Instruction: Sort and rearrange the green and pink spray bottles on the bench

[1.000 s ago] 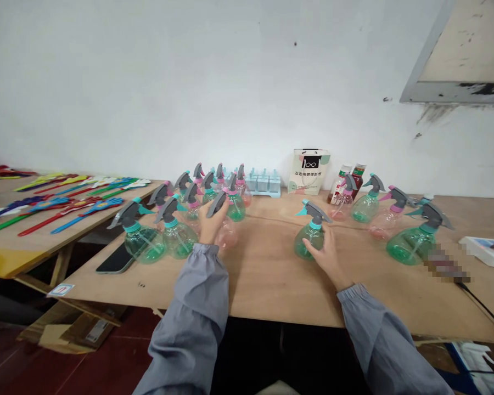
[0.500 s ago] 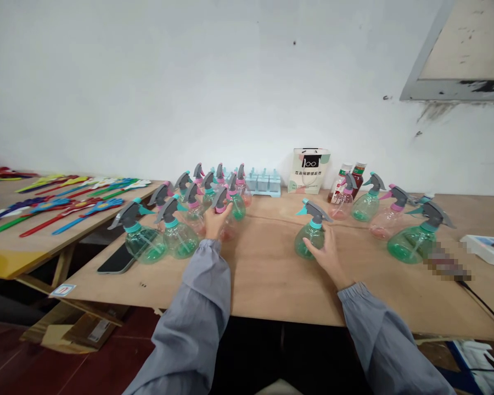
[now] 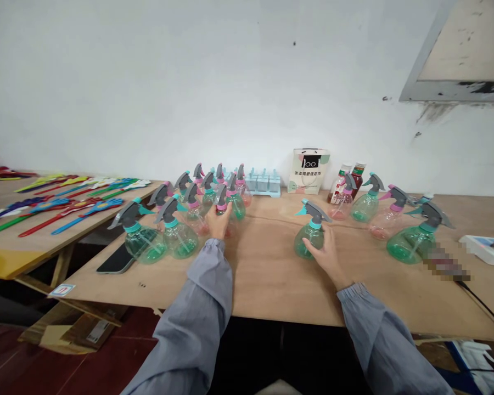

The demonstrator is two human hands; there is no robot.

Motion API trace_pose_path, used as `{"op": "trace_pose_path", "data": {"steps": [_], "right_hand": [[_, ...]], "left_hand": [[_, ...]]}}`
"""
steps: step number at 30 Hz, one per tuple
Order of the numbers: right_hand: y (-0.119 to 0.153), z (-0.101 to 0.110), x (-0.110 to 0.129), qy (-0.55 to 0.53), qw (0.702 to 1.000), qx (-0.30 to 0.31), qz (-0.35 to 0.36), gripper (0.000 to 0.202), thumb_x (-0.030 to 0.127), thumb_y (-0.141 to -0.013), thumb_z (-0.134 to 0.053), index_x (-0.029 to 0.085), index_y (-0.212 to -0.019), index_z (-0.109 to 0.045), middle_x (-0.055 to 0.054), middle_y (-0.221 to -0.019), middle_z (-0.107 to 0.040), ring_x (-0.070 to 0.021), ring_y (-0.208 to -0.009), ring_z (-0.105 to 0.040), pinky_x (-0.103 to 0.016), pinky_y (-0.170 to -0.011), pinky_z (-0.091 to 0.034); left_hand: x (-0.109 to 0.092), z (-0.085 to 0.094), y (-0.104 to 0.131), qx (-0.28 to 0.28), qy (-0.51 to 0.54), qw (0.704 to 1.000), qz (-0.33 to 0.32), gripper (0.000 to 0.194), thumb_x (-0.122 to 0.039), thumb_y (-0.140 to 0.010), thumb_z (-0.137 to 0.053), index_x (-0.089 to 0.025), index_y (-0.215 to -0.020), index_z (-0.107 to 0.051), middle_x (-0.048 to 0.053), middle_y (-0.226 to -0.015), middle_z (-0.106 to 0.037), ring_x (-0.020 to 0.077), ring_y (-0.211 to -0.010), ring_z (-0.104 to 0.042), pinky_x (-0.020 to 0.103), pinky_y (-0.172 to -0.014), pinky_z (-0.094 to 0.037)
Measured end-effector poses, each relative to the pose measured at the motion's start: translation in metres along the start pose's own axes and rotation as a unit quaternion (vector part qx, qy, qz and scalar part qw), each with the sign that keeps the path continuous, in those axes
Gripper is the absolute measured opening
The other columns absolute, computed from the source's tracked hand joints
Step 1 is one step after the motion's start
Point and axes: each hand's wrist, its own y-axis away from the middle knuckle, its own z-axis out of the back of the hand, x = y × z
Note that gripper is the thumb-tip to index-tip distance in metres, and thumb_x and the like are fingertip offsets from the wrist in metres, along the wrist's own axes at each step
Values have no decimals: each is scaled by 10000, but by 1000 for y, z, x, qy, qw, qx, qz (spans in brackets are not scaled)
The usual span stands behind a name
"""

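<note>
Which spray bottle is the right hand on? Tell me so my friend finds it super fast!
On the wooden table, find the paper bag by the wall. Nearer you, the right hand cups a green spray bottle with a turquoise collar. Unlike the others, it stands alone between the left cluster and the right cluster.

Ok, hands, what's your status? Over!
Left fingers around pink-collared bottle; right fingers on lone green bottle, upright; other spray bottles crowd the left side.

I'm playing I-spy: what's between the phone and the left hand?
In the head view, two green spray bottles stand between the phone and the left hand, with a pink spray bottle just behind, close to the hand.
</note>
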Motion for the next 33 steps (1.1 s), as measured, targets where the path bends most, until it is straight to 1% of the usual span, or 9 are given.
{"op": "trace_pose_path", "data": {"steps": [4, 8, 10, 13, 19, 22, 27, 30, 33], "right_hand": [[-1, 1, -1, -1, 1000, 4, -5, 582, 555, -820, -671, 207, -1265, -532, -133, -1178, -604, -320, -1130, -572, -543, -990, -471], [0, 2, 0, -2, 1000, 13, -3, 596, 557, -829, -665, 214, -1292, -513, -137, -1200, -592, -321, -1147, -560, -546, -1011, -455], [2, 0, 4, 0, 1000, 14, 4, 610, 557, -833, -664, 213, -1308, -497, -144, -1216, -579, -325, -1156, -549, -554, -1019, -446], [11, -9, 15, 9, 1000, 10, 14, 653, 560, -817, -687, 201, -1318, -471, -152, -1218, -551, -332, -1159, -530, -563, -1013, -443], [30, -36, 42, 37, 998, 38, 25, 616, 441, -803, -670, 174, -1307, -436, -161, -1184, -512, -346, -1111, -509, -571, -943, -457], [33, -46, 57, 58, 998, 27, 14, 609, 414, -778, -667, 165, -1286, -441, -166, -1171, -514, -350, -1082, -515, -567, -917, -464], [25, -45, 67, 44, 997, 59, 37, 665, 506, -769, -682, 181, -1298, -443, -172, -1210, -537, -350, -1117, -536, -549, -939, -468], [-1, -26, 45, 15, 999, 45, 19, 631, 562, -830, -631, 197, -1305, -433, -155, -1242, -542, -316, -1169, -532, -529, -1014, -443], [-47, -4, -1, 11, 993, -76, -84, 575, 578, -883, -562, 189, -1283, -423, -149, -1265, -516, -290, -1196, -509, -524, -1053, -418]], "left_hand": [[-4, 7, 4, -77, 52, 992, -81, 464, -529, -776, -683, -158, -1050, -631, 106, -1042, -682, 233, -1019, -645, 381, -960, -477], [-17, 20, 16, -147, 85, 959, -229, 654, -613, -802, -681, -175, -1257, -510, 172, -1321, -537, 305, -1308, -503, 487, -1111, -369], [-30, 19, 28, -124, 102, 941, -299, 641, -645, -819, -647, -190, -1247, -505, 169, -1327, -518, 322, -1316, -490, 514, -1103, -370], [-57, 3, 60, 15, 106, 927, -360, 640, -637, -806, -654, -199, -1252, -519, 155, -1296, -556, 317, -1261, -534, 519, -1084, -393], [-109, -39, 130, 258, 76, 942, -201, 1001, -588, -666, -798, -157, -1455, -358, 219, -1392, -512, 365, -1315, -499, 537, -1113, -363], [-116, -43, 139, 269, 68, 956, -92, 841, -440, -736, -767, -174, -1438, -386, 185, -1291, -582, 351, -1272, -532, 540, -1097, -373], [-109, -33, 123, 258, 116, 958, -50, 691, -293, -770, -702, -217, -1406, -442, 149, -1303, -604, 317, -1269, -556, 519, -1113, -380], [-100, -27, 109, 260, 175, 949, -39, 568, -227, -767, -646, -215, -1323, -529, 128, -1282, -639, 285, -1274, -572, 473, -1126, -398], [-93, -23, 97, 256, 229, 939, -27, 483, -207, -763, -600, -211, -1246, -595, 107, -1265, -667, 256, -1259, -596, 436, -1117, -423]]}}
